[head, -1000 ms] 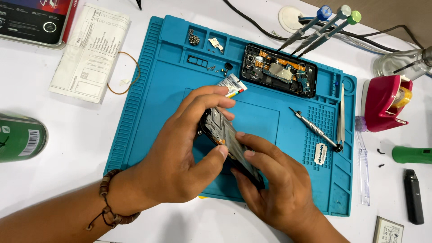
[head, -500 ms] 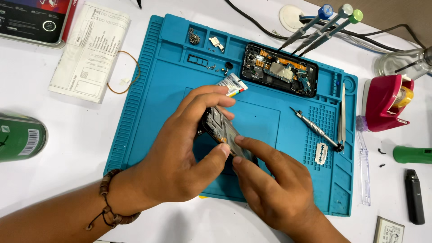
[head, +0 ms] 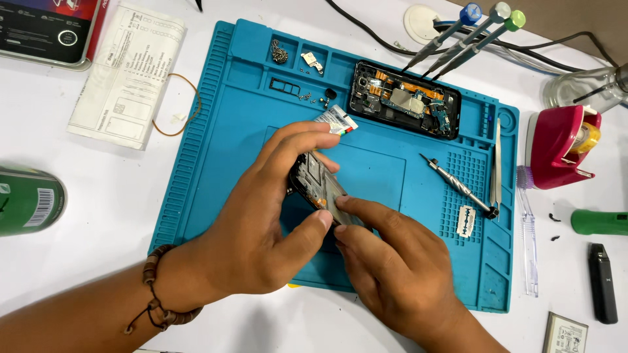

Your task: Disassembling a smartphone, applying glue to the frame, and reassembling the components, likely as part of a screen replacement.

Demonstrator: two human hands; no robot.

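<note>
My left hand [head: 261,216] grips a dark phone frame part [head: 317,183], tilted on edge above the middle of the blue work mat [head: 216,131]. Its fingers wrap over the part's top and its thumb presses the near end. My right hand [head: 392,268] holds the same part at its lower right end with fingertip and thumb, right next to the left thumb. An opened phone body [head: 405,98] with exposed boards lies at the mat's far side. A small white packet [head: 337,121] lies just beyond my left fingers.
A screwdriver [head: 458,186], tweezers [head: 497,160] and a razor blade [head: 464,219] lie on the mat's right. Three screwdrivers [head: 471,33] lean at the back. A pink tape dispenser [head: 559,147], green can [head: 29,199], paper sheet [head: 127,72] and small screws [head: 307,98] surround the mat.
My right hand has slid its fingers up along the part toward the left thumb. The part has tipped slightly more upright. Nothing else moved.
</note>
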